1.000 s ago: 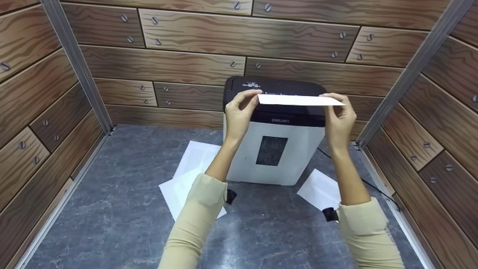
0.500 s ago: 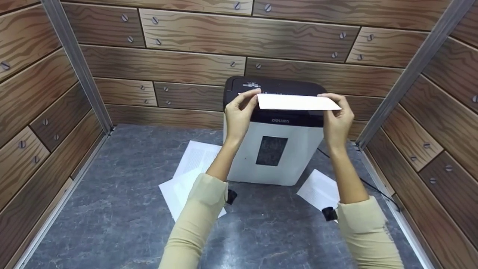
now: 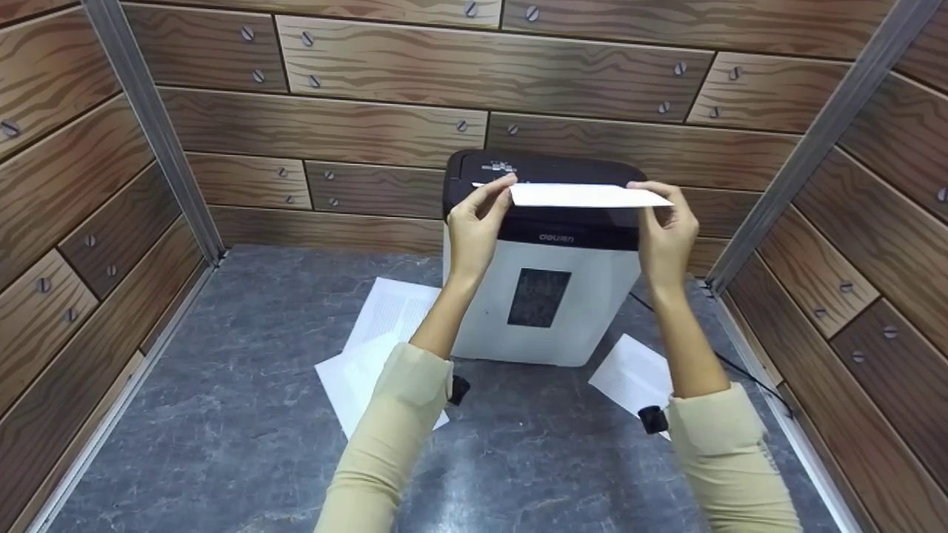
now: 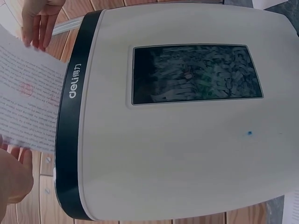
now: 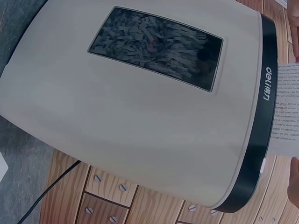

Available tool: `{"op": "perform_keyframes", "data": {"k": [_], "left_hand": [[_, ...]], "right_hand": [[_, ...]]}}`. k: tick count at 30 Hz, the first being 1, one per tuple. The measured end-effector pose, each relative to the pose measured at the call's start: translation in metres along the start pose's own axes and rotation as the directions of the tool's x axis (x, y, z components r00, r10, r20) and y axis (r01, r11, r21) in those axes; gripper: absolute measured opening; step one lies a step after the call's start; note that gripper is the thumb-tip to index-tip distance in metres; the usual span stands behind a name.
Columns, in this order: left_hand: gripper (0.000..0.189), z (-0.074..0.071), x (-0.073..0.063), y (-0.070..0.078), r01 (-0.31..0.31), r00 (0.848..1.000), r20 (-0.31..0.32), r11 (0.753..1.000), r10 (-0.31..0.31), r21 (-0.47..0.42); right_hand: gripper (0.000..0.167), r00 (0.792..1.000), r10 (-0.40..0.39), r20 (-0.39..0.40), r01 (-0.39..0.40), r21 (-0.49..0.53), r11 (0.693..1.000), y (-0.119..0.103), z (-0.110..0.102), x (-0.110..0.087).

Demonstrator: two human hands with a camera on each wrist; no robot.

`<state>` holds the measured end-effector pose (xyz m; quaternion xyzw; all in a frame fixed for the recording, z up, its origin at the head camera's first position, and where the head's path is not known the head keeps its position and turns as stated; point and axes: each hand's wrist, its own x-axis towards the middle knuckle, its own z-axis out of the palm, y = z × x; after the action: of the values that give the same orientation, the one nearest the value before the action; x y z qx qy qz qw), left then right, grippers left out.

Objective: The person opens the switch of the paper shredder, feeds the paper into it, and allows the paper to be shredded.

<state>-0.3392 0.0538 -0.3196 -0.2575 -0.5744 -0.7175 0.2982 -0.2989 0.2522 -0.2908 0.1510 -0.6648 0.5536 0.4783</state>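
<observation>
A white printed sheet of paper (image 3: 585, 195) spans both hands above the black top of a white paper shredder (image 3: 481, 318). My left hand (image 3: 474, 229) pinches its left edge between thumb and fingers. At the opposite edge my right hand (image 3: 670, 237) pinches it likewise. In the left wrist view the sheet (image 4: 25, 93) shows printed lines and a faint red mark, and it runs behind the shredder's black rim (image 4: 70, 121). Whether its far edge sits in the slot is hidden. Paper strips show through the dark window (image 5: 159, 46) in the right wrist view.
Two overlapping printed sheets (image 3: 385, 314) lie on the grey floor left of the shredder. Another sheet (image 3: 633, 374) lies at its right. A black cable (image 3: 752, 377) trails along the right side. Wood-patterned walls (image 3: 385, 66) enclose the back and sides.
My right hand has shifted slightly left and up, while my left hand stays nearly still. The sheet's visible face widened, then narrowed again as its tilt changed.
</observation>
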Motion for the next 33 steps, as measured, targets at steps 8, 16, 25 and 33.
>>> {"op": "perform_keyframes", "data": {"k": [8,16,25,33], "left_hand": [[0.022,-0.002,-0.001,-0.007,0.050,0.999,0.001,0.976,-0.051,0.214],[0.026,-0.004,-0.003,-0.012,0.047,0.996,0.050,0.881,-0.080,0.471],[0.028,-0.004,-0.003,-0.009,0.023,0.993,0.080,0.820,-0.083,0.571],[0.030,-0.005,-0.003,-0.010,0.027,0.992,0.083,0.801,-0.096,0.598]], "right_hand": [[0.011,0.999,0.020,0.049,-0.012,-0.152,0.988,0.018,-0.001,-0.002],[0.011,0.993,0.090,0.079,-0.065,-0.277,0.959,0.051,-0.008,-0.003],[0.011,0.991,0.082,0.103,-0.041,-0.357,0.933,0.051,-0.010,-0.002],[0.014,0.987,0.098,0.125,-0.044,-0.378,0.925,0.054,-0.011,-0.003]]}}
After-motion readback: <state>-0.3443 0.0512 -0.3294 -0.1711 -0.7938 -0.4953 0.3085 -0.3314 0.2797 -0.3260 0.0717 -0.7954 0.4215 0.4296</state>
